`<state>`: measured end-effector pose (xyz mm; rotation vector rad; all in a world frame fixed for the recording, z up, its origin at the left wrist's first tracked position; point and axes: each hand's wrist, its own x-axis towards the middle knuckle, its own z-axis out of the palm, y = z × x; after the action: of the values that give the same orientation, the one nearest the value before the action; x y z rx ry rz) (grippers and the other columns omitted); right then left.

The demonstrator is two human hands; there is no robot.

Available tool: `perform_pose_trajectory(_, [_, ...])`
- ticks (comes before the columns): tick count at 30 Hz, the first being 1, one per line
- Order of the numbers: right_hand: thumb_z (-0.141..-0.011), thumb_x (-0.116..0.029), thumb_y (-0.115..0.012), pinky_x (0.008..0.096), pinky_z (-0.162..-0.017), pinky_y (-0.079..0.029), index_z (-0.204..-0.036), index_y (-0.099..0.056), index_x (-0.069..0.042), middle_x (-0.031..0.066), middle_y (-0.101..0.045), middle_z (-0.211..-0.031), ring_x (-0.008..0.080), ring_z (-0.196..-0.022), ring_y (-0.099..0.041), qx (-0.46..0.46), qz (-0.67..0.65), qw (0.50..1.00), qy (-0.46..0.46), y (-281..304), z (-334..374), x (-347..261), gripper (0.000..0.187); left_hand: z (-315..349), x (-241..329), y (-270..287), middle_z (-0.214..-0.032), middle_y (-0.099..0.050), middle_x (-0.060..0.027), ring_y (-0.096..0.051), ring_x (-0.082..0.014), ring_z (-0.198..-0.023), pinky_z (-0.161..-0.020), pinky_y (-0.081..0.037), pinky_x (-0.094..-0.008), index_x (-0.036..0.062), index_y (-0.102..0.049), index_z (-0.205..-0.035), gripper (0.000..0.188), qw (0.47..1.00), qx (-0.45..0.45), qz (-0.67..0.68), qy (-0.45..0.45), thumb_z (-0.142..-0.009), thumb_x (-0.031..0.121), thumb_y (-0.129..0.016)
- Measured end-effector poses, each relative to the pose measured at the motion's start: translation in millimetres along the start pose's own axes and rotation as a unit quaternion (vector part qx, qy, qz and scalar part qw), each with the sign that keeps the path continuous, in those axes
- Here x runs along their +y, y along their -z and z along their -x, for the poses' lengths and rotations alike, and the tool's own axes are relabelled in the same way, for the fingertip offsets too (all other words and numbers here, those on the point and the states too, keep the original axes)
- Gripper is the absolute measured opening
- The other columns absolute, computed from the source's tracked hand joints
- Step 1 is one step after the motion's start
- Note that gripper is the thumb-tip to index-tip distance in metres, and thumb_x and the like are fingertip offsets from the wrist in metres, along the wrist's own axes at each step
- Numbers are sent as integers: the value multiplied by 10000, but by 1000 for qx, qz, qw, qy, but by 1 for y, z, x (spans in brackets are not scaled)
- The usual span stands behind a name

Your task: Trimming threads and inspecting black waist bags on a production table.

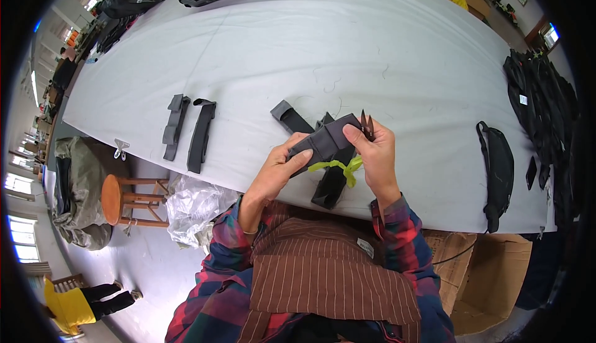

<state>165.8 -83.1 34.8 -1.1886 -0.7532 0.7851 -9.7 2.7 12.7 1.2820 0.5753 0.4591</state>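
Offers no word, number or sign clear enough to read. Carries a small pale label (366, 248) on the brown striped apron (335, 287), toward the person's right side, set at a slant and marked with dark lettering (too small and blurred to make out). Shows a white tag (523, 100) as well, on the heap of black goods (543, 119) by the right end of the white surface (422, 63). Stands out plainly there against the black, small and roughly four-sided, yet gives up no letters or figures (too far toward the bent rim to tell whether printed or blank).
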Motion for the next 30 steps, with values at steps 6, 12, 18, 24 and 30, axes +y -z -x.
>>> perform_pose_trajectory(6, [-850, -102, -671, 189, -538, -353, -871, -638, 3, -58, -549, -695, 24, -619, -453, -51, -92, 990, -93, 12, -7, 8, 113, -3, 14, -2, -1212, -481, -62, -484, -134, -1036, -877, -389, -253, -29, -606, -1055, 297, 975, -57, -105, -190, -935, 238, -552])
perform_pose_trajectory(12, [-832, -146, -687, 220, -577, -404, -950, -625, -35, -27, -539, -703, 63, -644, -491, -1, 97, 994, 42, 2, 2, -8, 174, -5, 10, 1, -1020, -522, -16, -493, -93, -913, -772, -423, -234, -18, -618, -1045, 247, 993, 6, -35, -116, -904, 185, -616])
perform_pose_trajectory(18, [-747, -141, -719, 306, -625, -401, -930, -657, -109, 27, -599, -748, 179, -661, -548, -29, 324, 924, 203, 13, 14, -14, 196, -7, 14, 2, -866, -528, 29, -498, -43, -750, -638, -425, -191, 0, -629, -1006, 219, 994, 36, -29, -94, -882, 179, -650])
perform_pose_trajectory(24, [-732, -147, -725, 315, -591, -350, -871, -673, -128, 2, -608, -716, 183, -635, -525, -58, 370, 891, 256, 11, 13, -10, 150, -6, 12, -2, -837, -585, 36, -522, -32, -726, -631, -442, -181, 28, -625, -1029, 217, 998, 34, 20, -53, -872, 172, -668])
perform_pose_trajectory(30, [-724, -136, -730, 317, -576, -338, -845, -675, -138, -9, -612, -703, 183, -623, -518, -64, 372, 887, 265, 10, 14, -10, 133, -4, 12, -5, -854, -612, 20, -549, -36, -740, -646, -472, -190, 28, -615, -1039, 224, 996, 40, 66, -41, -866, 158, -675])
